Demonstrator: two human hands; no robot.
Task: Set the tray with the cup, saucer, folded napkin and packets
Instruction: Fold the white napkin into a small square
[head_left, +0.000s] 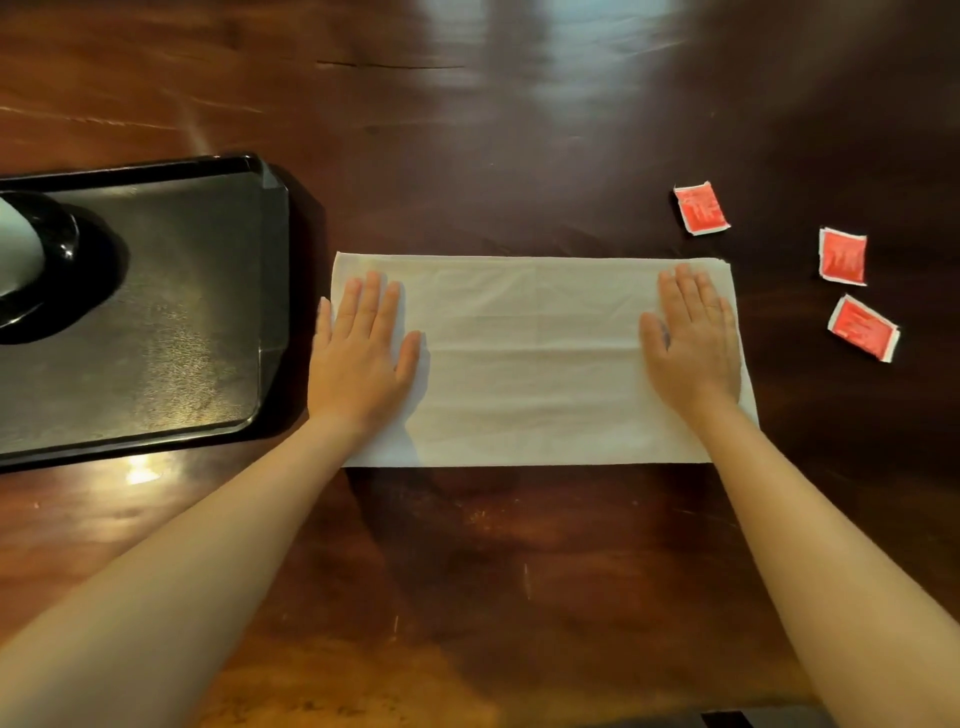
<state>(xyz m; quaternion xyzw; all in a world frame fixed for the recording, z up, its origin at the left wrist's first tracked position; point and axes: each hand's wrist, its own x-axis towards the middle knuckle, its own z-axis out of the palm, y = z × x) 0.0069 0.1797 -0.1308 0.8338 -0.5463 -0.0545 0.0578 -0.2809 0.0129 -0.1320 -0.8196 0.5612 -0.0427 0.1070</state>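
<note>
Napkin-folding stage here; the napkin (535, 358) lies as a long white strip on the tabletop (519, 561), looks folded once already, with a faint crease down the middle. Left hand (361, 358) is flat on its left end, right hand (693, 348) flat on the right end; fingers (371, 301) on both are stretched out straight and close together, palms down, gripping nothing, just pressing the cloth smooth.

My guess is the next move is another fold; that means pinching up one short end by its corners and bringing it over to meet the other, keeping the edges lined up so it doesn't go wonky. It's soft cloth, so it'll probably slide or bunch if only one side gets lifted.

The tray (156, 415) sits just left of the napkin, black and shallow; the saucer (62, 244) is already on its far left part with the cup (15, 244) on top, both cut off by the frame edge. Three red packets (701, 209) lie loose to the right of the napkin, well apart from the tray; none are on it yet.

Surface is dark reddish wood, glossy, a few scratches near the front edge and a crack line further back; bright light glares off the far side. Can't see any of the room beyond that.
</note>
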